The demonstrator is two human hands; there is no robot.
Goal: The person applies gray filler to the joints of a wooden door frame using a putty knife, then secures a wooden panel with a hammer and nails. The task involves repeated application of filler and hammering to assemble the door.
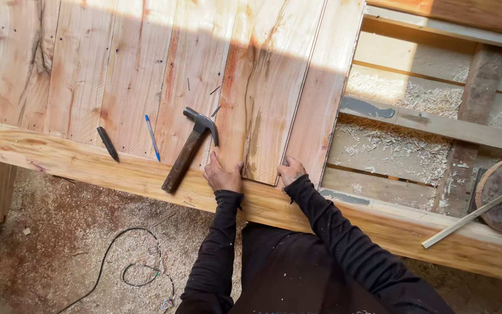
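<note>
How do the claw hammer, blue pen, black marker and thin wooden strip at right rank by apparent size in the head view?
Largest to smallest:
1. wooden strip and claw hammer, too alike in length to rank
2. blue pen
3. black marker

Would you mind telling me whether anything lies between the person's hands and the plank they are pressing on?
Nothing visible does. The left hand lies flat on the plank's near end and the right hand grips its corner, both touching the wood directly. The claw hammer rests just left of the left hand, off that plank.
</note>
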